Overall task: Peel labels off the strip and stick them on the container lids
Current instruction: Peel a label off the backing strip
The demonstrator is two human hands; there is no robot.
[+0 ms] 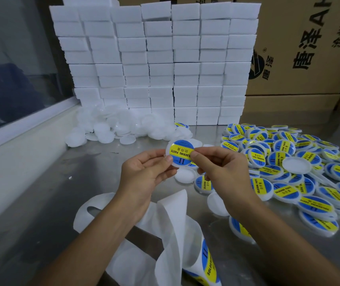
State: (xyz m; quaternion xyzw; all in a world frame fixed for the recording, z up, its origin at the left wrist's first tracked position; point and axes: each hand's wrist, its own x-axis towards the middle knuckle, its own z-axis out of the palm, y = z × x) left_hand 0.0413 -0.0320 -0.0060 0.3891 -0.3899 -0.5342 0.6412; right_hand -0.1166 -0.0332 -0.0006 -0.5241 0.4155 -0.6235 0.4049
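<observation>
— What do we see our hands doing?
— Our left hand [144, 172] pinches the left edge of a round white lid [180, 154]. Our right hand [222, 170] pinches its right side, with the thumb on the blue and yellow label [182, 152]. We hold the lid up above the shiny surface [41, 203].
— Where is the strip?
— The white strip [171, 234] curls under our arms. We can see one label on it [208, 263] near the bottom.
— And around that?
— On the right lies a big pile of labelled lids [301, 172]. Behind our hands is a heap of plain white lids [123, 126]. Behind that stands a wall of white blocks [161, 62], with cardboard boxes [309, 48] beside it.
</observation>
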